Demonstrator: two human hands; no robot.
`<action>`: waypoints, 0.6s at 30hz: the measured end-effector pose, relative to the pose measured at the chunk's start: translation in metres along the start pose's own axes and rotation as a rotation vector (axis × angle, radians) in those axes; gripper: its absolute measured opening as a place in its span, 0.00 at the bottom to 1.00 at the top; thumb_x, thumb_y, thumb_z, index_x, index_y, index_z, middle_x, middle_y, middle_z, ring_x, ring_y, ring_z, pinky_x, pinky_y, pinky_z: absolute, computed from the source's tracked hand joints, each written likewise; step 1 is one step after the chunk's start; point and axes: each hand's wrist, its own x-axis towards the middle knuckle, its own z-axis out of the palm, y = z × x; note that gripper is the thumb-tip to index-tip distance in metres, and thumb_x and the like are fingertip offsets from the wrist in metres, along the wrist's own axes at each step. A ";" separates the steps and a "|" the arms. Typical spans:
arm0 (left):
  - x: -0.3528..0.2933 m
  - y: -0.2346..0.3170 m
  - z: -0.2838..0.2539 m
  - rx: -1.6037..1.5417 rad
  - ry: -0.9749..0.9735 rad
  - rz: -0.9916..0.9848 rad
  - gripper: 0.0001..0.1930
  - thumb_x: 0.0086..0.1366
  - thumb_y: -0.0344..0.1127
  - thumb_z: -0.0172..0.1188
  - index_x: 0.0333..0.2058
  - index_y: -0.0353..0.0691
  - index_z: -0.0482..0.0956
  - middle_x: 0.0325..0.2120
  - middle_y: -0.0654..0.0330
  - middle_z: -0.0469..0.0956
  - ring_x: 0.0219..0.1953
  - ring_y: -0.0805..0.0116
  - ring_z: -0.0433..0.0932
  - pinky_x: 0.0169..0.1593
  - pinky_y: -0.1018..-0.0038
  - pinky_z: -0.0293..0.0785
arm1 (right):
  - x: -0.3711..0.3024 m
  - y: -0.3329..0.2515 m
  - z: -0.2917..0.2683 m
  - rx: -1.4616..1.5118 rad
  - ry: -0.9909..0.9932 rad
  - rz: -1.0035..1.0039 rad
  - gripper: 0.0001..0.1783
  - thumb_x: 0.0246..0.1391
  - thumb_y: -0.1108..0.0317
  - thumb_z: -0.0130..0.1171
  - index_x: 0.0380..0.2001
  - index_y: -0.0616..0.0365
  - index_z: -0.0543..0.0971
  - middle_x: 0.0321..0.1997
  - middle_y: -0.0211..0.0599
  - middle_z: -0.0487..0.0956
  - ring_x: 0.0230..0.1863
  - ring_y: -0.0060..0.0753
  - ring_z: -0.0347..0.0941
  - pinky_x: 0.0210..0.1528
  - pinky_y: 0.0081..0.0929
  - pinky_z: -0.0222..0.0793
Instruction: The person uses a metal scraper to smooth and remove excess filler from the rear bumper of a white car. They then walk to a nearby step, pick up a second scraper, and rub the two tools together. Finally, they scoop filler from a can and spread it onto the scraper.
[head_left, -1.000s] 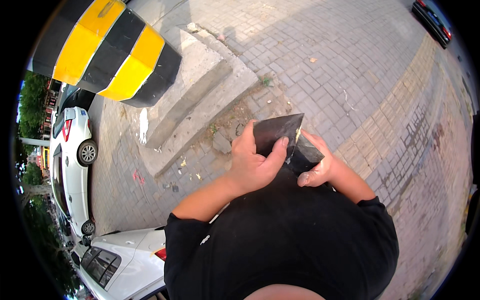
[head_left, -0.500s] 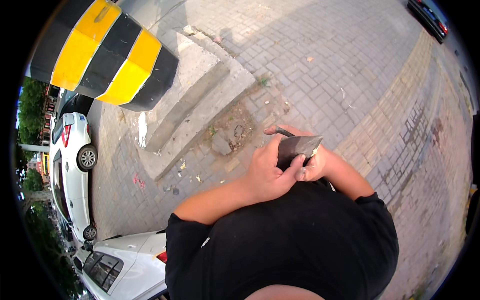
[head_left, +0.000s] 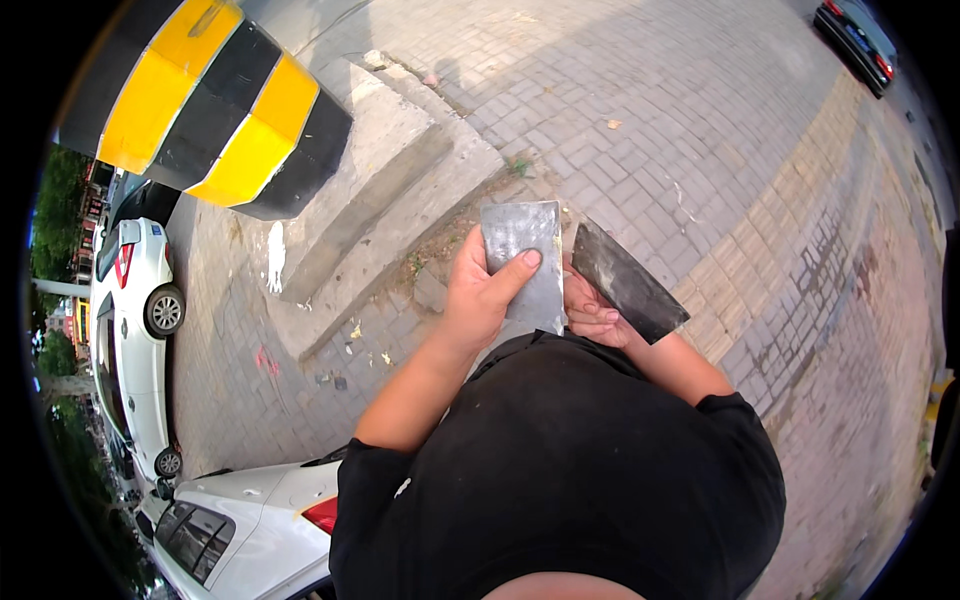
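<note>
My left hand (head_left: 485, 290) is closed on a thin grey rectangular plate (head_left: 525, 225), its thumb lying flat across the face. The plate stands nearly upright before my belly, with pale smears and a light right edge. My right hand (head_left: 592, 312) is closed beside it, fingers curled, at the near-left side of a dark rectangular plate (head_left: 632, 285). This dark plate tilts down to the right over my forearm, with scuffed, dusty marks. Part of the right hand's grip is hidden behind the plate. A small gap separates the two plates.
A black-and-yellow striped pillar (head_left: 220, 110) stands on a stepped concrete base (head_left: 390, 200) at the upper left. White cars (head_left: 135, 330) are parked at the left, another car (head_left: 855, 45) at the far right. Scraps lie on the grey paving (head_left: 650, 170).
My hands were together around a dark plate. Now they are apart, with the grey plate upright in my left hand and the dark plate turned to the right at my right hand.
</note>
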 end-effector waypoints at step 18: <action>-0.004 -0.008 0.005 0.452 0.182 0.144 0.18 0.66 0.25 0.60 0.53 0.29 0.70 0.43 0.58 0.80 0.45 0.73 0.78 0.48 0.75 0.75 | -0.014 0.015 0.039 -0.626 -0.138 -0.300 0.81 0.32 0.14 0.62 0.75 0.63 0.46 0.79 0.46 0.50 0.79 0.44 0.46 0.77 0.46 0.43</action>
